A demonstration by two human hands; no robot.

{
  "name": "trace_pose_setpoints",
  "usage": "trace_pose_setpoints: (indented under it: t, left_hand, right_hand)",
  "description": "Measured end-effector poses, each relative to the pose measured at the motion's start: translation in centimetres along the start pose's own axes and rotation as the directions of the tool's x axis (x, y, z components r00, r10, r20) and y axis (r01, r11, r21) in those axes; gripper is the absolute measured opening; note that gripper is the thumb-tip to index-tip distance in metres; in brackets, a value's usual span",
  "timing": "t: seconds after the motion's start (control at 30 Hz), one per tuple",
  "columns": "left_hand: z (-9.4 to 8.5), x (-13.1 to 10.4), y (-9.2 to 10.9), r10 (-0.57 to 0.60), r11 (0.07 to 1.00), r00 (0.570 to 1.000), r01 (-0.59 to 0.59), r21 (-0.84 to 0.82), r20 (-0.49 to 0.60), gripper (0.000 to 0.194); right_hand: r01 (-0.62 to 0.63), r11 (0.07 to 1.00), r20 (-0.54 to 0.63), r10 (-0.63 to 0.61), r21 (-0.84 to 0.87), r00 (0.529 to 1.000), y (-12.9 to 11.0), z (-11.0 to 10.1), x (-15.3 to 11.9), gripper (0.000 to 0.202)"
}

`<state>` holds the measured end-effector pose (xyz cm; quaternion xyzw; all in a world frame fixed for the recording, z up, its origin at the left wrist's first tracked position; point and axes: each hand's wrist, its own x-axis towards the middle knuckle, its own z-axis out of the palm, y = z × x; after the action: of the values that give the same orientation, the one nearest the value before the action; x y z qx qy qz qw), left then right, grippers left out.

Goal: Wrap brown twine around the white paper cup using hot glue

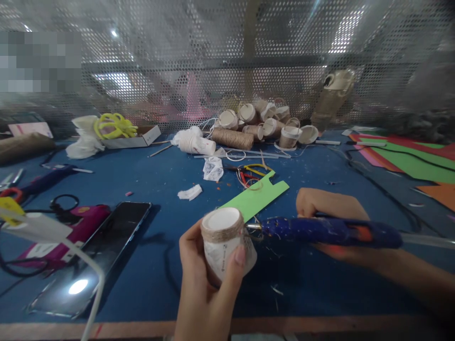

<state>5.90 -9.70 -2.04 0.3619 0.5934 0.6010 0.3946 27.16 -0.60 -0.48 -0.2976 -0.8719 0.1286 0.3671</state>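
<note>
one twine-rimmed cup [221,246] between curled left fingers [192,244], glue gun [291,230] in right fingers [304,201]

smooth white paper cup [217,258], rough brown twine band [221,234]; glossy blue plastic glue gun [295,230], shiny metal nozzle [253,226].

The bare left hand [208,293] rises from the near centre, thumb to the right, fingers curled in a grip. The bare right hand [332,202] extends from the right, fingers folded, its bare forearm [401,271] slanting toward the near right.
</note>
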Motion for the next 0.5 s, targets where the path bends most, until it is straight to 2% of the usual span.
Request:
trace_pose_setpoints:
  t: [0.1,0.33,0.5]
  left_hand:
    - [0.06,-0.02,0.05,0.016,0.999,1.0,-0.016,0.034,0.003,0.057]
    - [0.51,-0.31,0.29,0.029,0.997,1.0,-0.028,0.075,-0.011,0.053]
    - [0.13,0.11,0.17,0.027,0.998,0.999,-0.026,0.065,-0.019,0.057]
  right_hand:
    - [-0.028,1.0,0.003,0.028,-0.014,1.0,-0.1,-0.12,0.12,0.026]
    - [-0.001,1.0,-0.004,0.001,0.023,1.0,-0.55,0.31,-0.16,0.026]
    - [-0.011,0.999,0.0,0.011,0.051,1.0,-0.25,0.49,-0.53,0.028]
